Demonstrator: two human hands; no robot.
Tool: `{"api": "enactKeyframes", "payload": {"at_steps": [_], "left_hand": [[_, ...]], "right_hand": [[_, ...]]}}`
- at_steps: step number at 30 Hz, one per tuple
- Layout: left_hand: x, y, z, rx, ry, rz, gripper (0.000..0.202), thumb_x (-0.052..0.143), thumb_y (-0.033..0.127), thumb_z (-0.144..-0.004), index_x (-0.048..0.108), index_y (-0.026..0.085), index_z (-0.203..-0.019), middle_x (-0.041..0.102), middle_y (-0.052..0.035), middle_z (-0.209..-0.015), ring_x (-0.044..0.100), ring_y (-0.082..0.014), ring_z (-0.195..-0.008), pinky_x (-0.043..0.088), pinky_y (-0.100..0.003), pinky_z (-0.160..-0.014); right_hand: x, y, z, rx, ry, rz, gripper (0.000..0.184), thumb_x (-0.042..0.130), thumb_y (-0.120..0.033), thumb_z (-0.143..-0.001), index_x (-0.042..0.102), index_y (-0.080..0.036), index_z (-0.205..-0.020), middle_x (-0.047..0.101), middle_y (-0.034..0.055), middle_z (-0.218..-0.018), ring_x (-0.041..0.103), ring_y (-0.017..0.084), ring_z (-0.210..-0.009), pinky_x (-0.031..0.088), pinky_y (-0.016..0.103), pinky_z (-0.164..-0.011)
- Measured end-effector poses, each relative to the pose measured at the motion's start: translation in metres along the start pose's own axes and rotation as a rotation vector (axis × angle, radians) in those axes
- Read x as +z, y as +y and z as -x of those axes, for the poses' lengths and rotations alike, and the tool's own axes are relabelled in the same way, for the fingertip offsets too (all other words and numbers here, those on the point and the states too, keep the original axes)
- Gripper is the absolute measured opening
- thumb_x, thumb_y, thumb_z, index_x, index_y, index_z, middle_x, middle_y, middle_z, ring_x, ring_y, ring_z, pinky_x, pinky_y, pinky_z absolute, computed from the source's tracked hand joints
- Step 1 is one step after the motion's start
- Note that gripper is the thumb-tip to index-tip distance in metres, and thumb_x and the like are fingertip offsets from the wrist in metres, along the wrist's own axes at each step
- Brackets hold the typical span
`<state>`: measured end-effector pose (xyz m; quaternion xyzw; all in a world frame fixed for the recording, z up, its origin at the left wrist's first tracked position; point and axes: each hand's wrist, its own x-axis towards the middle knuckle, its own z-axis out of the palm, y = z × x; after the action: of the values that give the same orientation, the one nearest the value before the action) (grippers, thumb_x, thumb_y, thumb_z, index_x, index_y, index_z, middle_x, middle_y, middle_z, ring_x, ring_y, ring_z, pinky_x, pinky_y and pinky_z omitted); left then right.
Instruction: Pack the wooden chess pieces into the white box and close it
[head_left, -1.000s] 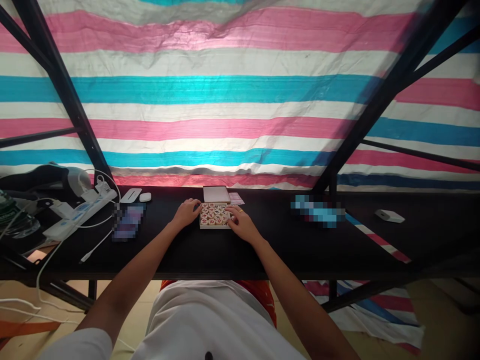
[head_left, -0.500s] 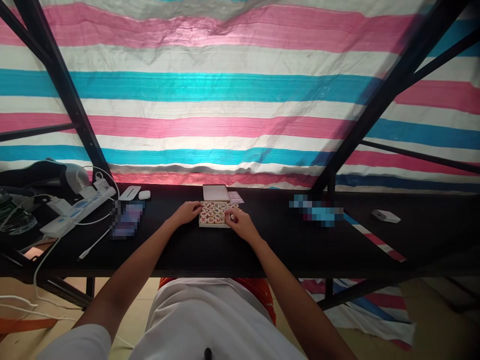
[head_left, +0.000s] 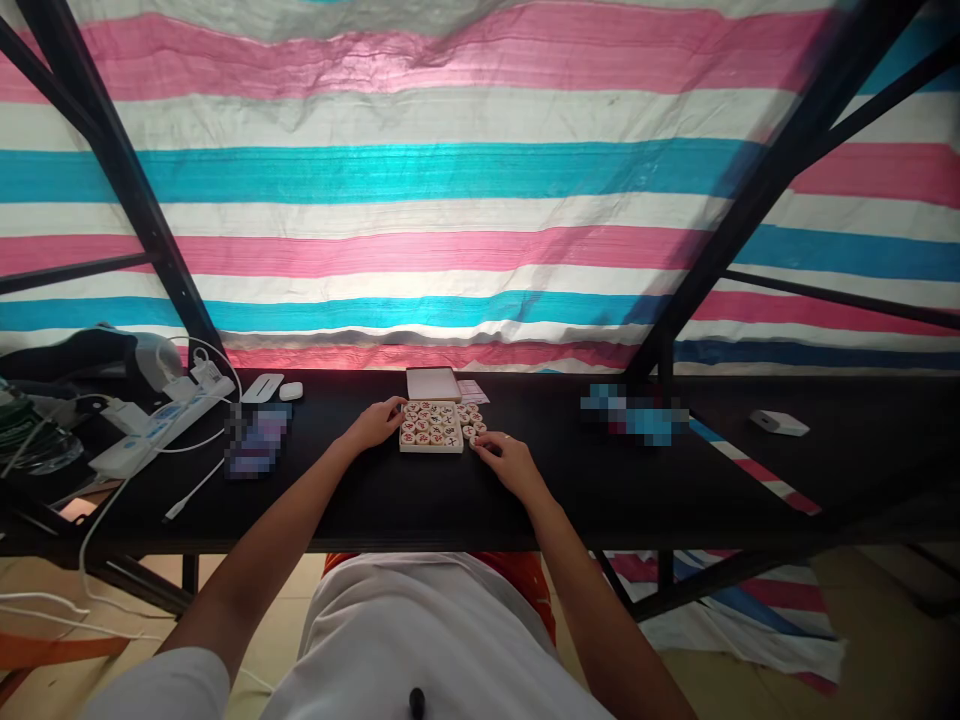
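Round Chinese chess pieces [head_left: 424,424] with red and dark characters sit in rows inside a shallow white box [head_left: 430,449]. At the box's left side is my left hand [head_left: 375,424], its fingers bent against the edge and gripping it. More loose pieces [head_left: 471,412] lie just right of the box on the black table. My right hand [head_left: 508,462] is at the nearest of them, thumb and fingertips closed around one piece. The box lid [head_left: 433,384] lies behind the box, with a small pinkish paper [head_left: 473,392] beside it.
To the left are a power strip [head_left: 161,425] with cables, a blurred phone [head_left: 259,440], a white earbud case [head_left: 291,390] and a clear bottle [head_left: 37,435]. To the right lie a blurred blue packet [head_left: 637,415] and a white charger [head_left: 780,423]. A striped tarp [head_left: 450,175] hangs behind.
My right hand has moved right, from over the box's right side to the loose pieces beside it. My left hand stays at the box's left edge. The view has shifted slightly.
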<state>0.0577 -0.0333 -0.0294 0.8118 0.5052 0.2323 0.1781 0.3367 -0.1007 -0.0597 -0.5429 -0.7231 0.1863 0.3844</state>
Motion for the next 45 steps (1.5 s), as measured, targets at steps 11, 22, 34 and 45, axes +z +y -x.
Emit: {"api": "enactKeyframes", "payload": {"at_steps": [11,22,34,45], "left_hand": [[-0.003,0.001,0.001,0.024,-0.026,0.058,0.04,0.047,0.036,-0.081,0.055,0.019,-0.117,0.064,0.0011,-0.071,0.058,-0.0143,-0.063,0.04,-0.023,-0.059],[-0.003,0.0,0.003,0.051,-0.001,0.065,0.038,0.045,0.036,-0.082,0.058,0.02,-0.114,0.062,0.0022,-0.067,0.055,-0.0132,-0.061,0.041,-0.024,-0.061],[0.002,-0.003,0.0,0.057,0.005,0.105,0.042,0.045,0.035,-0.082,0.05,0.019,-0.122,0.062,-0.0001,-0.077,0.058,-0.015,-0.068,0.044,-0.025,-0.067],[0.002,-0.004,-0.001,0.037,-0.016,0.073,0.045,0.046,0.036,-0.082,0.05,0.018,-0.123,0.062,-0.0009,-0.08,0.059,-0.0157,-0.074,0.044,-0.026,-0.071]], "right_hand": [[0.005,-0.021,0.006,-0.207,0.08,0.068,0.027,0.045,-0.027,-0.086,0.063,-0.021,-0.105,0.058,0.0084,-0.11,0.061,0.018,-0.091,0.048,0.033,-0.085],[0.022,-0.053,0.011,-0.27,-0.182,0.349,0.034,0.044,-0.037,-0.091,0.055,-0.028,-0.121,0.044,0.009,-0.138,0.057,0.022,-0.11,0.046,0.034,-0.09],[0.029,-0.06,0.012,-0.196,-0.135,0.325,0.037,0.046,-0.041,-0.089,0.054,-0.029,-0.123,0.047,0.009,-0.132,0.058,0.021,-0.103,0.045,0.032,-0.086],[0.012,-0.031,0.025,0.255,0.199,0.396,0.023,0.045,-0.022,-0.08,0.06,-0.018,-0.097,0.056,0.0132,-0.114,0.058,0.024,-0.092,0.044,0.034,-0.077]]}}
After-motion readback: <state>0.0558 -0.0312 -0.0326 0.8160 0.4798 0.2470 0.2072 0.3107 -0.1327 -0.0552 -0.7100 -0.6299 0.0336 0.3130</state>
